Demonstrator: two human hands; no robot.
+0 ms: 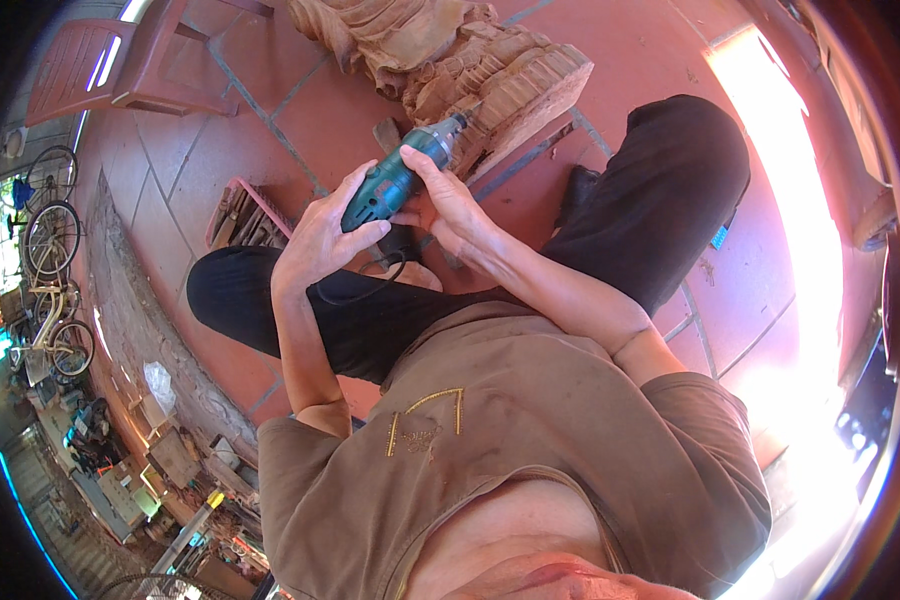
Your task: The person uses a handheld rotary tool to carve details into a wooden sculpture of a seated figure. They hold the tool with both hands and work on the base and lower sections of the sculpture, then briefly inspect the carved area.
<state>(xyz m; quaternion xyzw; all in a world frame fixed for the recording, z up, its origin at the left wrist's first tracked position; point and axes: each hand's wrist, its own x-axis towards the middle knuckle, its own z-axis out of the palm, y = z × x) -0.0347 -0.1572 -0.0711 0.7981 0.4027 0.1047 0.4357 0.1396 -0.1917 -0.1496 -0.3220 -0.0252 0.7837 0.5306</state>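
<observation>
A green die grinder (382,192) with a grey metal nose is held in both hands, tilted up and to the right. My left hand (320,232) wraps round its rear end. My right hand (444,190) closes round its front part, the thumb lying along the body. The tool's tip is close to the base of a carved brown wooden sculpture (530,85); whether it touches the wood I cannot tell. A dark cord (355,298) hangs in a loop below the grinder, over my leg.
A pink basket (238,192) with wooden-handled tools sits beyond my left knee. A reddish plastic chair (150,75) stands at the far left. Along the left lie a long wooden plank (135,270) and several bicycles (52,240). Bright sunlight falls on the tiled floor (660,50) at right.
</observation>
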